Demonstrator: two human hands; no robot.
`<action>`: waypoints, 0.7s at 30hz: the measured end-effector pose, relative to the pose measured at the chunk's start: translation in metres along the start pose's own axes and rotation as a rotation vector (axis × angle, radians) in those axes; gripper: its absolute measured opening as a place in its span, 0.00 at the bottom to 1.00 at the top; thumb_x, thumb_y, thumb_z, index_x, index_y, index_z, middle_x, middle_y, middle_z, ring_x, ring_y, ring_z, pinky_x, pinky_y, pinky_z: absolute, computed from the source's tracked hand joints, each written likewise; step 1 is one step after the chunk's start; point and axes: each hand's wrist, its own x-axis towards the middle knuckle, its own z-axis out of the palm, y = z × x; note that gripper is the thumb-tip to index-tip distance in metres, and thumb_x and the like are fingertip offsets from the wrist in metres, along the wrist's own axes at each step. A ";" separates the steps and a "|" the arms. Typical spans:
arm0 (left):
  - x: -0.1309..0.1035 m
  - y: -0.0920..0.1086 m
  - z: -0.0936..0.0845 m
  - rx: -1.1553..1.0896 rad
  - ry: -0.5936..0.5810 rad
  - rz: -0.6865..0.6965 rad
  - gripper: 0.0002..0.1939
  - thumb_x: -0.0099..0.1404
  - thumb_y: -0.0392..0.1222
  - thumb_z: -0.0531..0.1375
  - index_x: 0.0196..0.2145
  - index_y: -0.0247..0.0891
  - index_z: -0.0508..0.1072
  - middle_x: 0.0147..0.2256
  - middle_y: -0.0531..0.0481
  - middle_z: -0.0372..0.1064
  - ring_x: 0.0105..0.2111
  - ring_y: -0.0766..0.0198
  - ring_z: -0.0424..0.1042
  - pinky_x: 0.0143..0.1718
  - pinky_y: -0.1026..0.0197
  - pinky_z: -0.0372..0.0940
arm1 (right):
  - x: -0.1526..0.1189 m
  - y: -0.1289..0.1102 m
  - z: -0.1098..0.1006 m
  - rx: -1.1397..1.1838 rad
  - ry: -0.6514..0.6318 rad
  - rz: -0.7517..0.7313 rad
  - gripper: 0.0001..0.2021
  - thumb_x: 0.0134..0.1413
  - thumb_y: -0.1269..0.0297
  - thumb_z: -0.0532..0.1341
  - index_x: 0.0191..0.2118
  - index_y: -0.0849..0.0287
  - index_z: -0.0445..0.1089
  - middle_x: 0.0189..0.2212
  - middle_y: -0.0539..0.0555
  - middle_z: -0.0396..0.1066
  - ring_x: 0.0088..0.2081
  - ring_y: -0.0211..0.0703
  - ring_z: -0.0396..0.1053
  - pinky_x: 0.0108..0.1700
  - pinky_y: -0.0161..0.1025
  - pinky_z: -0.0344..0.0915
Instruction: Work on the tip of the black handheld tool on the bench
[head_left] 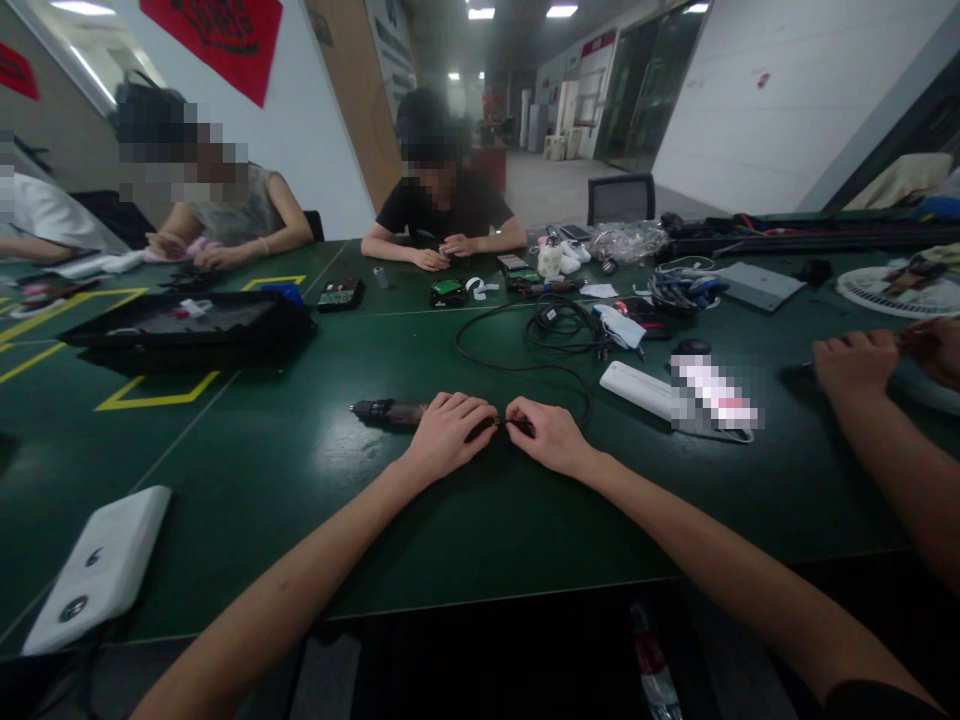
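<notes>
A dark electric screwdriver (386,411) lies on the green table with its tip pointing left. My left hand (452,432) is wrapped over its rear part, fingers closed. Close by on the right, my right hand (551,432) pinches the end of a black cable (517,367) at the screwdriver's back end. Fingers cover the joint, so whether the plug sits in the tool cannot be made out. From my right hand the cable loops back to a coil (562,322) on the table.
A white power strip-like bar (636,390) lies right of my hands. On the left are a black tray (187,325) and a white power bank (101,565). Another person's hands (855,365) work at the right edge. Two co-workers sit opposite, near small electronic parts (448,291).
</notes>
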 end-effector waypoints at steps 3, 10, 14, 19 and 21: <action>-0.001 0.000 0.000 0.004 -0.007 0.010 0.13 0.76 0.47 0.54 0.53 0.47 0.74 0.52 0.48 0.75 0.50 0.55 0.70 0.51 0.49 0.60 | 0.000 0.001 0.001 -0.004 0.004 0.007 0.04 0.65 0.64 0.61 0.45 0.54 0.69 0.38 0.51 0.74 0.35 0.40 0.70 0.37 0.35 0.60; -0.001 -0.001 0.001 0.006 0.001 0.005 0.14 0.76 0.50 0.54 0.51 0.45 0.74 0.51 0.48 0.75 0.49 0.55 0.70 0.52 0.49 0.59 | 0.000 0.001 0.001 -0.005 0.002 -0.002 0.04 0.66 0.64 0.60 0.44 0.54 0.69 0.38 0.50 0.74 0.35 0.40 0.69 0.37 0.35 0.59; -0.001 -0.001 0.000 0.007 -0.011 0.021 0.13 0.76 0.48 0.55 0.53 0.46 0.74 0.52 0.48 0.75 0.50 0.55 0.70 0.52 0.49 0.59 | 0.000 0.000 0.000 -0.004 0.000 -0.006 0.04 0.66 0.64 0.60 0.45 0.54 0.68 0.38 0.51 0.74 0.35 0.40 0.69 0.36 0.35 0.59; 0.000 -0.001 0.000 0.006 -0.012 -0.001 0.13 0.77 0.50 0.54 0.50 0.44 0.74 0.50 0.48 0.75 0.49 0.55 0.70 0.52 0.49 0.59 | 0.000 0.001 0.002 -0.007 0.015 -0.005 0.04 0.66 0.64 0.60 0.44 0.54 0.69 0.37 0.50 0.74 0.35 0.40 0.69 0.37 0.36 0.60; 0.000 -0.001 0.001 0.003 -0.009 0.005 0.13 0.76 0.50 0.55 0.51 0.45 0.74 0.51 0.48 0.75 0.49 0.55 0.70 0.51 0.48 0.60 | 0.000 0.001 0.002 -0.008 0.014 -0.002 0.04 0.65 0.64 0.61 0.44 0.54 0.69 0.37 0.51 0.74 0.35 0.40 0.69 0.37 0.36 0.60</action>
